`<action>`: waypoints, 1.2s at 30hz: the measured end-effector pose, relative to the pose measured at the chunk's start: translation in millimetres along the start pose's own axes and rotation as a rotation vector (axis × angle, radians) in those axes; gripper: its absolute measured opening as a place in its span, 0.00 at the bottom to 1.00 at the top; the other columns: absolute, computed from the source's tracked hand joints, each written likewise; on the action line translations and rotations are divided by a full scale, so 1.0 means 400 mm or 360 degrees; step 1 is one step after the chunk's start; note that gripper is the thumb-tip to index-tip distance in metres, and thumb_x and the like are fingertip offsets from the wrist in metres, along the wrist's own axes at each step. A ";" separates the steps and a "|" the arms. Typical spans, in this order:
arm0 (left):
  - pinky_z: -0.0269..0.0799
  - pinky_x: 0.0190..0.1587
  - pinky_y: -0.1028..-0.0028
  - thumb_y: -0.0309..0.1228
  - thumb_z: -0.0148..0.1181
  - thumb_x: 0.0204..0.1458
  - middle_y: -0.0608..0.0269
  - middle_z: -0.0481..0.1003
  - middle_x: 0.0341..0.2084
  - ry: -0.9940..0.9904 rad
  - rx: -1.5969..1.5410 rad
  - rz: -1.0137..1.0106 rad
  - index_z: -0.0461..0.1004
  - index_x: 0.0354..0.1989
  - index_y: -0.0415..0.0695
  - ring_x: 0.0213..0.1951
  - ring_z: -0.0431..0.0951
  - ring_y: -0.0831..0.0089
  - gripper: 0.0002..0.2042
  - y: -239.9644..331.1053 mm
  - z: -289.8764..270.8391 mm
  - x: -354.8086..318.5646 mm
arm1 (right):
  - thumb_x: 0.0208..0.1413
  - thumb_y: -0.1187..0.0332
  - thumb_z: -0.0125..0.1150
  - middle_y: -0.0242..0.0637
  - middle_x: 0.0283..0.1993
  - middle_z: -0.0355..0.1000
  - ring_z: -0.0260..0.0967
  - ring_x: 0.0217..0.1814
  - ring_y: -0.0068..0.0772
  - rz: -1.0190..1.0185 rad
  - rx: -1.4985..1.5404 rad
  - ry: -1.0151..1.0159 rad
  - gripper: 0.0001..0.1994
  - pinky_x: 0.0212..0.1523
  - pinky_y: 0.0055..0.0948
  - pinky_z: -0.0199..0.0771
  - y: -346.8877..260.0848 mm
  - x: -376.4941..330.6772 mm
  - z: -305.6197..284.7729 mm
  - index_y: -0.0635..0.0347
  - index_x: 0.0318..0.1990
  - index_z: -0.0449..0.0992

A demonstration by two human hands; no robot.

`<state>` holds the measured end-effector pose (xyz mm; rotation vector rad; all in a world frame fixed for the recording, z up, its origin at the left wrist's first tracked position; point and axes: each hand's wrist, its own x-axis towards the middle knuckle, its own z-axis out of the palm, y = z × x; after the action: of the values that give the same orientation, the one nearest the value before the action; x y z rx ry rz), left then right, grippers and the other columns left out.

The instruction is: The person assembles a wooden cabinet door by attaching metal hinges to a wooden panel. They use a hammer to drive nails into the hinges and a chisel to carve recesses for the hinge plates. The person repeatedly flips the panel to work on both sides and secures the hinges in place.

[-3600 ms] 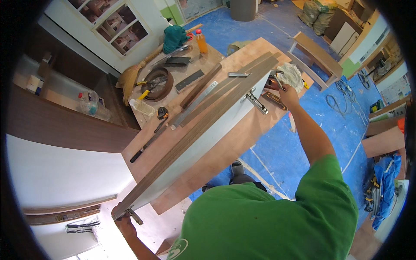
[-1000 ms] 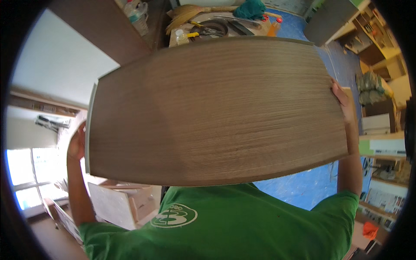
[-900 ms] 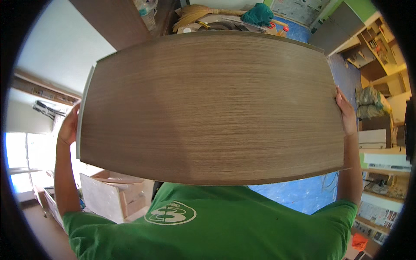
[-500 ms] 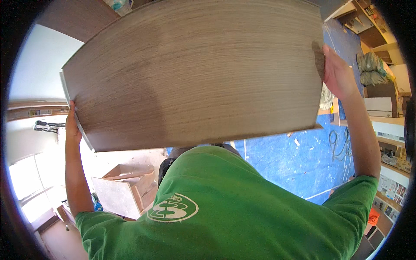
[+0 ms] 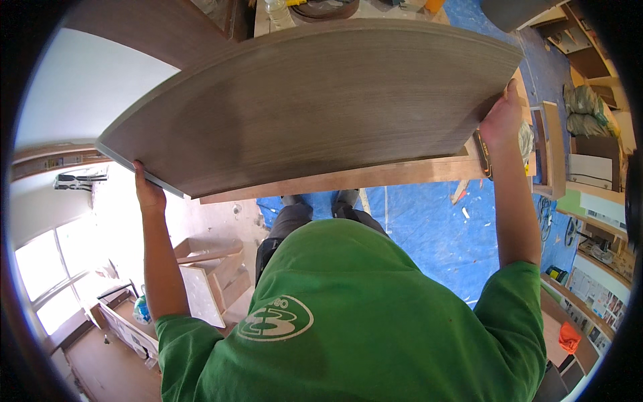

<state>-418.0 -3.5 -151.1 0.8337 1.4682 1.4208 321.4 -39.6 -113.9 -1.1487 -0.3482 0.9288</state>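
A wide wood-grain panel (image 5: 321, 100), greyish brown with a pale strip along its left end, spans the view between my hands. My left hand (image 5: 151, 194) grips its near left corner, thumb on the face and the other fingers mostly hidden. At the opposite end, my right hand (image 5: 501, 122) is closed around the right edge. Beneath the panel lies a wooden workbench (image 5: 348, 179), its near edge showing. A black and yellow tool (image 5: 483, 155) lies beside my right wrist, partly covered. I cannot tell whether the panel touches the bench.
Beyond the panel, a clear bottle (image 5: 278, 13) and a dark coiled strip (image 5: 326, 9) sit on the bench. Blue sheeting (image 5: 435, 231) covers the floor around my feet. Wooden drawer-like boxes (image 5: 214, 275) stand at lower left; shelves with bundled bags (image 5: 584, 110) line the right.
The panel has dropped lower and tipped, so its face looks narrower and darker. Both hands have come down with it, and the bench and my feet now show.
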 end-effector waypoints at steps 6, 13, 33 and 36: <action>0.42 0.78 0.56 0.56 0.64 0.60 0.56 0.57 0.75 -0.0086 -0.0180 -0.0042 0.53 0.76 0.39 0.76 0.52 0.57 0.45 -0.085 -0.055 0.017 | 0.74 0.51 0.47 0.39 0.69 0.70 0.64 0.71 0.41 -0.0106 0.0041 0.0109 0.24 0.74 0.46 0.58 0.054 0.031 -0.039 0.59 0.64 0.73; 0.46 0.77 0.56 0.63 0.64 0.56 0.56 0.56 0.75 -0.0256 -0.0116 0.0116 0.55 0.75 0.38 0.75 0.53 0.61 0.49 -0.145 -0.048 0.016 | 0.72 0.56 0.48 0.40 0.68 0.72 0.66 0.69 0.44 0.0015 0.0231 0.0291 0.22 0.72 0.46 0.60 0.054 0.025 -0.050 0.59 0.64 0.74; 0.57 0.74 0.58 0.53 0.38 0.74 0.55 0.58 0.74 -0.0116 0.0239 0.0039 0.54 0.76 0.42 0.73 0.59 0.60 0.32 -0.201 -0.061 -0.008 | 0.70 0.54 0.51 0.38 0.61 0.76 0.70 0.65 0.43 -0.0052 0.0282 0.0429 0.21 0.68 0.46 0.66 0.097 0.044 -0.120 0.59 0.60 0.76; 0.56 0.72 0.54 0.62 0.46 0.68 0.55 0.59 0.74 0.0196 0.0502 -0.0158 0.54 0.73 0.45 0.74 0.58 0.60 0.37 -0.144 0.011 -0.113 | 0.69 0.52 0.53 0.38 0.60 0.77 0.70 0.63 0.41 -0.0153 0.0301 0.0182 0.21 0.66 0.44 0.67 0.136 0.081 -0.232 0.58 0.58 0.77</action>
<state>-390.5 -49.8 -201.1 0.8624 1.8342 1.2010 378.5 -66.8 -206.8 -0.9979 -0.2159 0.7905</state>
